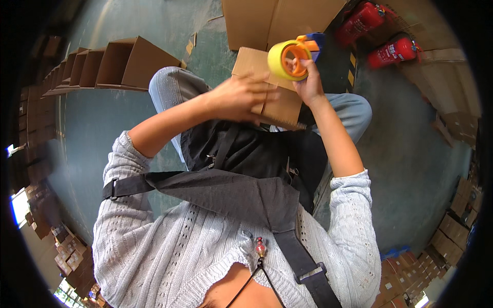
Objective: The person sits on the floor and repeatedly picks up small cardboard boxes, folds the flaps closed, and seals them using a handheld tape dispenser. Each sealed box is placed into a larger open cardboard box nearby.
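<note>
A small cardboard box [283, 102] stands before my knees, its top flaps folded down along a middle seam. My right hand [309, 82] grips a tape dispenser [314, 41] with orange and blue parts, holding it over the box's far right side. On the dispenser sits a roll of yellow tape [276, 61]. My left hand [242, 96], blurred, is spread flat over the left part of the box with nothing in it. Whether its palm touches the cardboard I cannot tell.
Several open cardboard boxes [111, 67] stand in a row on the green floor [111, 115] at the left. A large carton [285, 19] is just beyond the small box. Two red fire extinguishers [393, 53] are at the far right, by more cartons [435, 77].
</note>
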Tool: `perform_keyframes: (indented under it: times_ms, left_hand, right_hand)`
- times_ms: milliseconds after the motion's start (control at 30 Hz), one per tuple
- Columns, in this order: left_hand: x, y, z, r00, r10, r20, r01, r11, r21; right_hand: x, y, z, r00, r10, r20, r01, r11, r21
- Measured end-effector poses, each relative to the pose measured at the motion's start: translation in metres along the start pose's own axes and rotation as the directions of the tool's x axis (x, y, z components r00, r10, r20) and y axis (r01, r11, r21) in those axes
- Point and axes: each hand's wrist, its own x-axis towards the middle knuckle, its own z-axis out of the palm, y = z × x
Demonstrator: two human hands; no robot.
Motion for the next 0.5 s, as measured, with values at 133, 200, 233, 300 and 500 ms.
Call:
perform_keyframes:
  times_ms: [133, 200, 233, 300, 500]
  left_hand:
    - [0.009, -0.011, 0.026, 0.958, -0.171, -0.23, 0.235, 0.928, 0.289]
    - [0.012, -0.019, 0.044, 0.939, -0.269, -0.216, 0.319, 0.915, 0.246]
    - [0.013, -0.023, 0.052, 0.928, -0.223, -0.298, 0.295, 0.928, 0.227]
    - [0.011, -0.028, 0.065, 0.931, -0.245, -0.27, 0.305, 0.929, 0.209]
    - [0.008, -0.034, 0.086, 0.907, -0.246, -0.342, 0.309, 0.94, 0.144]
  right_hand:
    - [0.007, -0.006, -0.007, 0.993, 0.022, -0.117, 0.0, 0.983, 0.184]
    - [0.008, -0.014, -0.005, 0.991, -0.013, -0.13, 0.033, 0.987, 0.156]
    - [0.007, -0.018, -0.004, 0.991, -0.059, -0.118, 0.07, 0.993, 0.095]
    - [-0.003, -0.027, 0.0, 0.979, -0.183, -0.085, 0.171, 0.976, -0.132]
    - [-0.051, -0.039, 0.021, 0.884, -0.406, 0.232, 0.387, 0.355, -0.851]
